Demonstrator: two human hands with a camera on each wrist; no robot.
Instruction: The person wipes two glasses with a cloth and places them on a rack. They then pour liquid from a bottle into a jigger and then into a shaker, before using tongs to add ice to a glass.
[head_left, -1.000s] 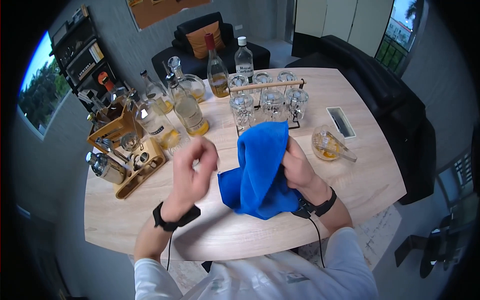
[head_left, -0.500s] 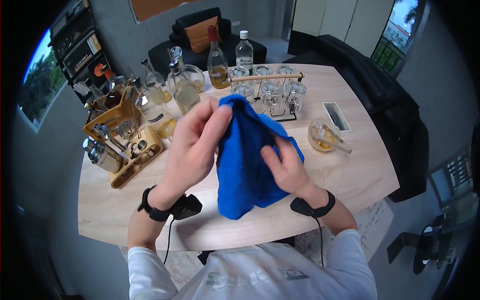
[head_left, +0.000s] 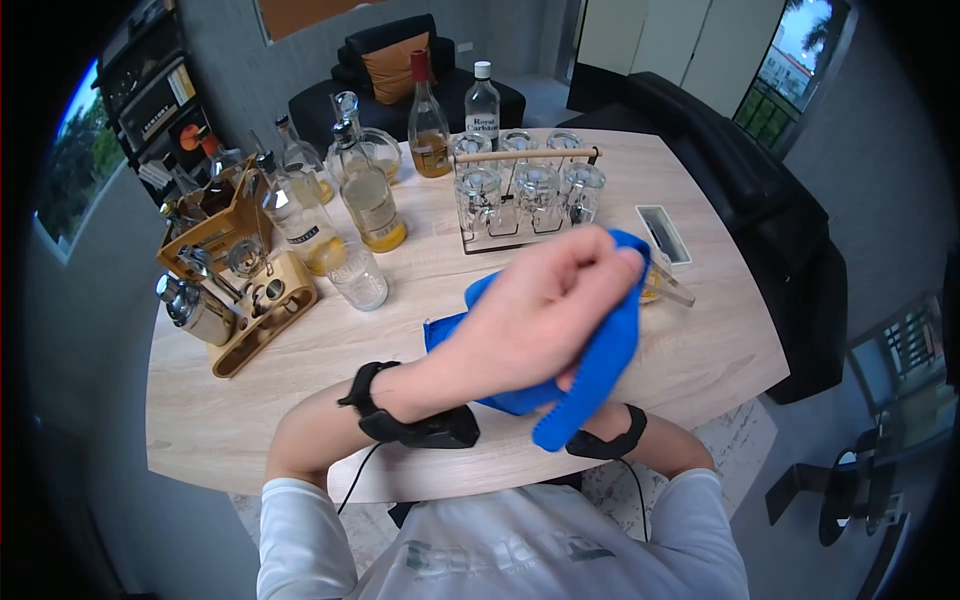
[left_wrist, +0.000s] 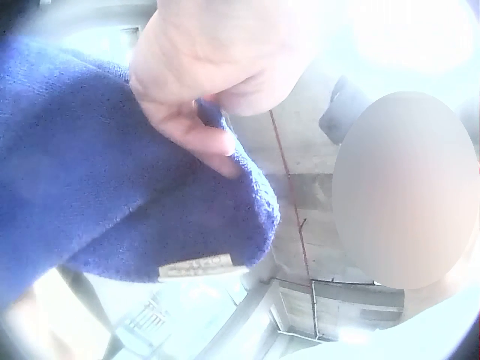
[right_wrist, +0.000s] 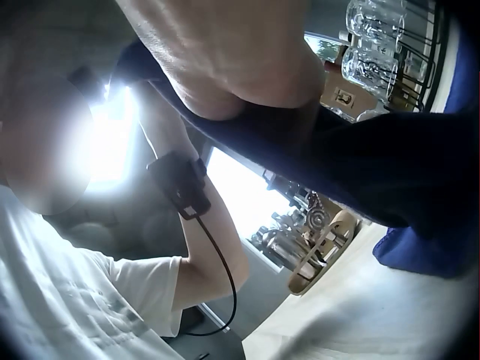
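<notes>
Toward four o'clock over the bench (head_left: 230, 430), my left grip (head_left: 545, 300) is pinching the blue cloth (head_left: 602, 365); whether my right grip (right_wrist: 244, 64) is clamping, I'm unable to tell. I'm judging the cloth light, soft, floppy, best held by its edges.

Blue cloth (head_left: 602, 365), loosely folded, right of centre in my head view.
One stitched edge slants down toward the bottom of the frame; my left-wrist feed shows fuzzy pile and a pale tag (left_wrist: 199, 267) along its lower edge.
</notes>
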